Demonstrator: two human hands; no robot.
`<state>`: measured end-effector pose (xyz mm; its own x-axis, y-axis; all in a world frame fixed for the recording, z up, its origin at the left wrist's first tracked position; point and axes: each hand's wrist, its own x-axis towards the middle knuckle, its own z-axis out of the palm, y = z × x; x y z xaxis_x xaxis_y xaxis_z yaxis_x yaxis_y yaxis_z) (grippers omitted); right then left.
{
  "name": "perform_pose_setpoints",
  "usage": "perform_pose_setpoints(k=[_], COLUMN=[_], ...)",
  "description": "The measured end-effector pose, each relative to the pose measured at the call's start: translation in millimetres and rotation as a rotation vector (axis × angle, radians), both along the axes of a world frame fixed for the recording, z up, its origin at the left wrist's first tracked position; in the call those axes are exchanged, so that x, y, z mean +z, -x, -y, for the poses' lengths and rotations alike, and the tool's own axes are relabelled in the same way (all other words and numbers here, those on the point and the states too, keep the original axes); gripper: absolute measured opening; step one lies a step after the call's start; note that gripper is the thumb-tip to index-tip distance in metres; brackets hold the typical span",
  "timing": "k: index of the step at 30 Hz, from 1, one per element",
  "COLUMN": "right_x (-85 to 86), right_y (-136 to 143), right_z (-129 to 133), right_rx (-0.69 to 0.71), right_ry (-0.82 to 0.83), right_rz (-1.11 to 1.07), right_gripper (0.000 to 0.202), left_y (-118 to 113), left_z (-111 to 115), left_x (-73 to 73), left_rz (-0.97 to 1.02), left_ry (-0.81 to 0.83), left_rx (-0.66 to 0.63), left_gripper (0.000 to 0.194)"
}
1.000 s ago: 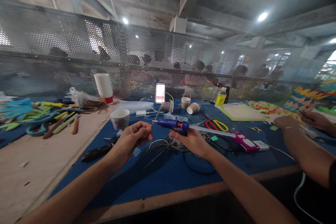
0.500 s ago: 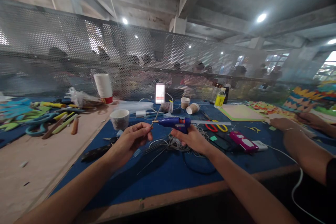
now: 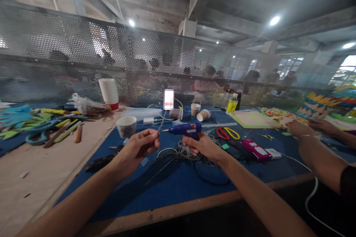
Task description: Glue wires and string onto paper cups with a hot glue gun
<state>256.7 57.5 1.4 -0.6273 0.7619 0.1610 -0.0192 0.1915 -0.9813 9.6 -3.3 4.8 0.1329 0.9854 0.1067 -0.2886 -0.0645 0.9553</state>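
My left hand (image 3: pixel 139 149) pinches a thin grey wire-like rod (image 3: pixel 163 120) between thumb and fingertips, the rod slanting upward out of the grip. In my right hand (image 3: pixel 204 147) is a blue hot glue gun (image 3: pixel 180 129), fingers wrapped round its handle. Its nozzle points left and is very near the rod just above my left fingertips; contact cannot be made out. A clear glue stick (image 3: pixel 221 124) juts from the gun's back. Beneath the right hand lies a tangle of grey wire (image 3: pixel 186 152) on the blue table covering (image 3: pixel 130 200).
Around the hands stand a patterned paper cup (image 3: pixel 126 127), red and yellow scissors (image 3: pixel 228 133), a magenta device (image 3: pixel 256 150) with a white cable, and a yellow-labelled bottle (image 3: pixel 232 104). Tools lie at left. Another person's arms (image 3: pixel 319 159) reach in at right. A perforated metal screen (image 3: pixel 125 59) stands behind.
The glue gun has tilted slightly, its glue stick's back end rising and its nozzle dipping a little. The rod has shifted slightly left in view. Both hands keep their holds.
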Motion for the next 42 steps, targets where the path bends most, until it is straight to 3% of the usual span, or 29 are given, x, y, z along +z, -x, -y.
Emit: perform_pose_setpoints(k=[6,11,31,42], right_x=[3.2,1.0,-0.9,2.9], right_y=[-0.2,2.4,1.0,1.8], right_z=[0.9,0.2,-2.6,1.9], right_rx=[-0.024,-0.043,-0.046,-0.006], right_ry=[-0.071,-0.084,-0.032,-0.048], right_rz=[-0.017,0.028,0.023,-0.012], right_gripper=[0.036,0.035,0.038,0.039], left_y=[-3.4,-5.4,-2.8,-4.8], left_z=[0.3,-1.4,2.8,2.4], left_x=[-0.8,-3.9,2.1,0.9], left_rz=[-0.140,-0.230,-0.006,-0.057], left_ry=[-0.028,-0.094,-0.002,-0.013], left_rx=[0.157,0.194,-0.015,0.023], left_gripper=[0.020,0.021,0.015,0.016])
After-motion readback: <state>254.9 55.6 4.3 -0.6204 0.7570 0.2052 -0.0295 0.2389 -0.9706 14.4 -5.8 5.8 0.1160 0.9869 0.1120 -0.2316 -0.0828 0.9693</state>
